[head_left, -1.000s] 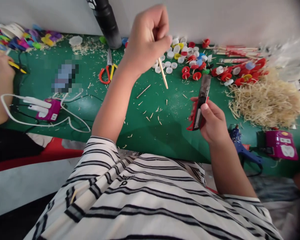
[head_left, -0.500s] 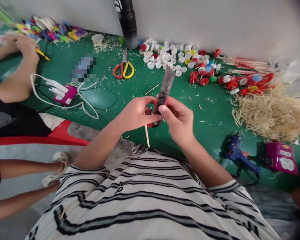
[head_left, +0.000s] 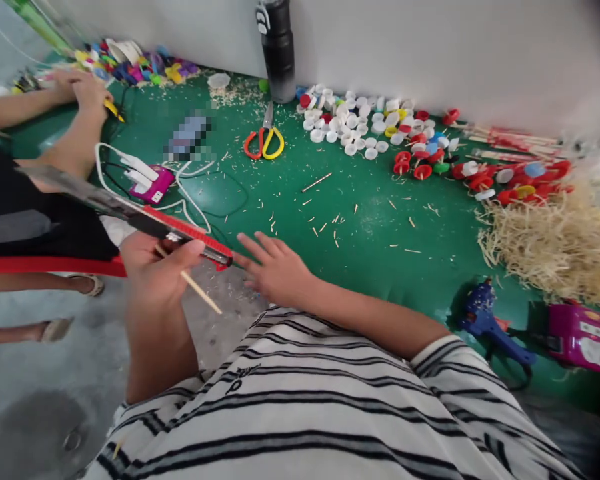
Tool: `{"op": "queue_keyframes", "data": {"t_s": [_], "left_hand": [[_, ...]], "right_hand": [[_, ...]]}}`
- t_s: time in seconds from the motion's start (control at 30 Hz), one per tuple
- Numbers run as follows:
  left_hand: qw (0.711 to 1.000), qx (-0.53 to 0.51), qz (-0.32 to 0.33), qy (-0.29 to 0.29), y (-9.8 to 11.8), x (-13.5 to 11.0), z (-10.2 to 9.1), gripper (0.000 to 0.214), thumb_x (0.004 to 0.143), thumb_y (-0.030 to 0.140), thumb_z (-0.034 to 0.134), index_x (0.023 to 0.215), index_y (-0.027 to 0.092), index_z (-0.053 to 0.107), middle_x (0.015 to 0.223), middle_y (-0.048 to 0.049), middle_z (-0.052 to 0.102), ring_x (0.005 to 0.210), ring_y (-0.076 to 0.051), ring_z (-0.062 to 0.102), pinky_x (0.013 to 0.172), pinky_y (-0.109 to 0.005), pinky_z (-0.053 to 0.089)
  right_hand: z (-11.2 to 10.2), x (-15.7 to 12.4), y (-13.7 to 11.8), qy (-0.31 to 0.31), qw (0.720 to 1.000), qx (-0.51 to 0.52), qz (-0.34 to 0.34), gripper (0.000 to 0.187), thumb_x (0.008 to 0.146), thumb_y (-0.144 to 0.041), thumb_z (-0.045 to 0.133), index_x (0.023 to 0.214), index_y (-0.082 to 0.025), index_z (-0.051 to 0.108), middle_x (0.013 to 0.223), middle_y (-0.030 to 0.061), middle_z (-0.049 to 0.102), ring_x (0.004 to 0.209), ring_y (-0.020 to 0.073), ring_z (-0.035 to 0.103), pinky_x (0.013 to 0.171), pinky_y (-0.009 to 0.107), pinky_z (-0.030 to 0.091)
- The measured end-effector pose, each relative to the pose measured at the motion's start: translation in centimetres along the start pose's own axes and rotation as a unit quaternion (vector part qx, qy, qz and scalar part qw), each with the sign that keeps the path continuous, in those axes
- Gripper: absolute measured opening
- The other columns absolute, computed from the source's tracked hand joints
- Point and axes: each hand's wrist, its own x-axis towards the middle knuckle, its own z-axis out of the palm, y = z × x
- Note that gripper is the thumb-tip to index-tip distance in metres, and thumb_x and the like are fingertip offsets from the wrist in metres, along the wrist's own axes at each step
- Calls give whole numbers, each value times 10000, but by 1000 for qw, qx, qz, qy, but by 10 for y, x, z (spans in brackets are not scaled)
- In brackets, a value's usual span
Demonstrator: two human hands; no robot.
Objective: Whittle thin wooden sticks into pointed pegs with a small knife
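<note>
My left hand [head_left: 155, 270] is closed around a red and black utility knife [head_left: 145, 217] with a long blade extended to the left, and a thin wooden stick [head_left: 200, 290] is pinched in the same hand. My right hand [head_left: 275, 270] is open, fingers stretched toward the knife's red end, resting at the near edge of the green table [head_left: 290, 220] and holding nothing.
Red and yellow scissors [head_left: 264, 140], a black bottle [head_left: 279, 50], several plastic bottle caps [head_left: 360, 127], a heap of wood shavings [head_left: 555, 243], a blue glue gun [head_left: 485, 320] and pink power strips [head_left: 153, 187] lie on the table. Another person's hands [head_left: 80, 90] work at far left.
The knife passed from my right hand to my left, which swung it out to the left. My right hand let go and opened. The view shifted left.
</note>
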Motion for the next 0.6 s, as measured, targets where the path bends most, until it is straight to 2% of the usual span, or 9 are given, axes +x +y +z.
{"op": "queue_keyframes", "data": {"t_s": [0.03, 0.1, 0.17, 0.23, 0.33, 0.5, 0.6], "left_hand": [[1000, -18, 2, -6, -1, -2, -3, 255, 455, 243, 899, 676, 237, 771, 577, 42, 658, 441, -104, 514, 376, -233, 325], [998, -49, -5, -40, -4, -3, -4, 248, 464, 230, 905, 668, 224, 764, 534, 48, 610, 410, -90, 472, 371, -238, 315], [996, -61, -33, -62, -9, -3, 0, 280, 459, 258, 935, 668, 202, 757, 511, 48, 563, 414, -74, 434, 394, -241, 315], [994, -64, -58, -72, -15, -1, 7, 303, 466, 294, 949, 689, 203, 764, 515, 41, 552, 437, -74, 430, 411, -239, 306], [991, -66, -74, -85, -23, 0, 18, 281, 491, 305, 938, 705, 215, 780, 511, 43, 536, 439, -68, 415, 412, -231, 283], [987, -82, -94, -103, -30, 0, 27, 264, 467, 273, 941, 669, 205, 785, 435, 64, 489, 371, -37, 347, 379, -212, 230], [987, -82, -98, -96, -32, 0, 26, 261, 455, 248, 938, 666, 210, 789, 487, 43, 585, 373, -46, 396, 372, -213, 262]], "right_hand": [[11, 4, -6, -23, 999, -13, -34, 604, 1041, -471, 462, 1601, -246, 452, 1748, 83, 214, 1571, 378, 232, 1249, 538, 249], [24, 12, -13, -79, 995, -24, -61, 600, 1040, -512, 453, 1587, -266, 482, 1746, 49, 225, 1591, 373, 184, 1275, 536, 197], [27, 16, -13, -125, 990, -28, -52, 620, 1035, -556, 443, 1588, -279, 487, 1736, 42, 251, 1594, 368, 173, 1289, 542, 155], [22, 15, -7, -142, 989, -28, -34, 610, 1037, -583, 415, 1583, -321, 492, 1734, 35, 253, 1595, 361, 173, 1293, 548, 125], [14, 4, 9, -135, 990, -32, -19, 599, 1052, -580, 367, 1597, -351, 464, 1740, 22, 230, 1597, 345, 175, 1294, 547, 110], [3, -25, 44, -88, 993, -51, 58, 717, 1039, -638, 327, 1659, -278, 349, 1735, 30, 244, 1592, 345, 201, 1290, 565, 129], [-8, -49, 67, -74, 989, -64, 115, 721, 1038, -614, 355, 1657, -245, 355, 1725, 42, 277, 1581, 377, 217, 1277, 598, 141]]}}
